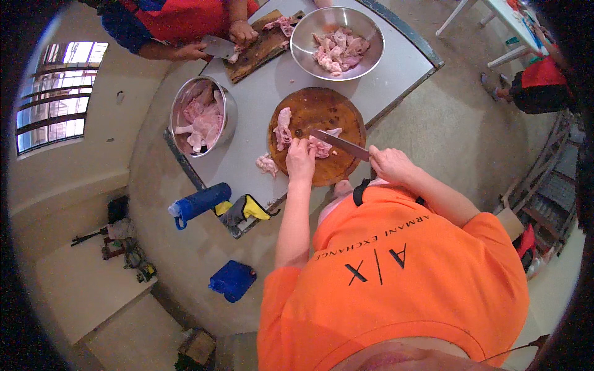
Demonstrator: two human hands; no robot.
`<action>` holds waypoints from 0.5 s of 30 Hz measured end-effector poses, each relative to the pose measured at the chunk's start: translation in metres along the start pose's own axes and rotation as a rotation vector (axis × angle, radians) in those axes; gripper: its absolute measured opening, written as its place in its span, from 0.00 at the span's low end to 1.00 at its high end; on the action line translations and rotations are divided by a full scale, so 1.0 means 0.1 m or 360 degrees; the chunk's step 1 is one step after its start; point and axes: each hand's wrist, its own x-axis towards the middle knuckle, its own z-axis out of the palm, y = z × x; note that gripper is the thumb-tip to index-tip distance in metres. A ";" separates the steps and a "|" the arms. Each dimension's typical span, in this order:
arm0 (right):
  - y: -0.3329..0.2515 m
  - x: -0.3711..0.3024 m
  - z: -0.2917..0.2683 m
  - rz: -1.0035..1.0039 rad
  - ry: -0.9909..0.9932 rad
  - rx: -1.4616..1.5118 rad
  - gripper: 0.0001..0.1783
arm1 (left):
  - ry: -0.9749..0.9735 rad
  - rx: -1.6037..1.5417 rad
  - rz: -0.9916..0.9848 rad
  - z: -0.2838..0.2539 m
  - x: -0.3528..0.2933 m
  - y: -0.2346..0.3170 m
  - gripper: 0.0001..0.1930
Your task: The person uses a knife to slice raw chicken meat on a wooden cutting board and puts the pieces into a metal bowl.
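My right hand (pixel 391 164) is closed around the handle of a long kitchen knife (pixel 341 144). Its blade slants left over a piece of raw chicken (pixel 319 147) on a round wooden cutting board (pixel 316 104). At the left edge of that piece, my left hand (pixel 301 159) holds it with bent fingers, close to the blade. A longer strip of raw chicken (pixel 283 128) lies on the board's left side, and a pale scrap (pixel 266 165) rests just off the board. The blade covers part of the chicken being held.
A steel bowl of raw chicken (pixel 205 148) stands left, another bowl (pixel 298 52) at the back. Across the white table (pixel 253 96), a co-worker's hands (pixel 243 32) work with a cleaver (pixel 218 47) on a rectangular board (pixel 247 69). A blue bottle (pixel 204 203) and cloth (pixel 241 212) sit at the left edge.
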 end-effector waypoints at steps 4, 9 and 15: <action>-0.01 -0.03 0.03 -0.0012 0.0013 0.0029 0.12 | 0.0043 -0.0026 0.0009 0.02 0.01 -0.02 0.08; -0.04 -0.06 0.01 -0.0016 -0.0006 0.0041 0.13 | 0.0131 -0.0355 -0.0178 -0.03 -0.01 0.00 0.07; -0.12 -0.07 -0.03 -0.0044 -0.0051 0.0014 0.13 | 0.0287 -0.0585 -0.0321 -0.04 -0.16 0.11 0.05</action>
